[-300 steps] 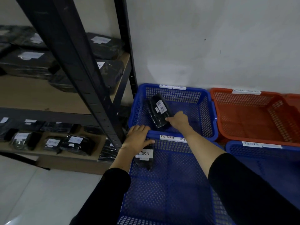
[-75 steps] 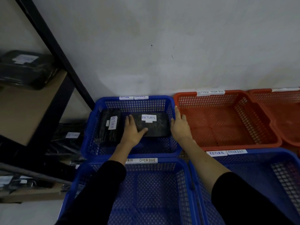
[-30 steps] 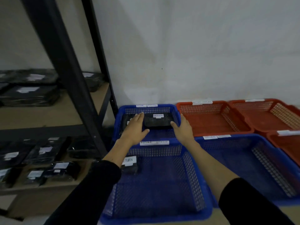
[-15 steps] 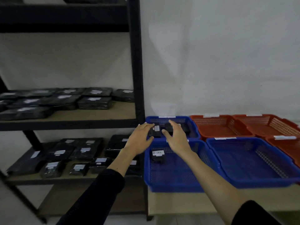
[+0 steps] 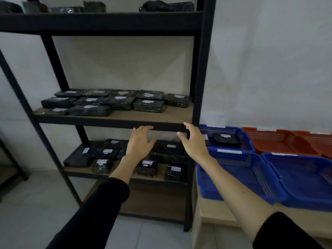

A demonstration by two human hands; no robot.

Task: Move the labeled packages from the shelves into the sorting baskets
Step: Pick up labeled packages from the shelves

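Observation:
Several black wrapped packages with white labels (image 5: 148, 105) lie on the middle shelf board (image 5: 176, 115) of a black metal rack. More labelled packages (image 5: 170, 147) lie on the lower shelf. My left hand (image 5: 139, 143) and my right hand (image 5: 193, 141) are both raised in front of the lower shelf, fingers spread and holding nothing. To the right, the far blue basket (image 5: 247, 141) holds a black labelled package (image 5: 225, 139). The near blue basket (image 5: 239, 177) sits in front of it.
A second blue basket (image 5: 301, 178) and two orange baskets (image 5: 280, 142) stand further right on a low wooden platform (image 5: 221, 212). The rack's right front post (image 5: 201, 69) stands between shelves and baskets. More dark packages lie on the top shelf (image 5: 167, 6). The floor is tiled.
Both hands have left the far blue basket and swung left to the rack; the view has pulled back and turned left. A package stays in that basket.

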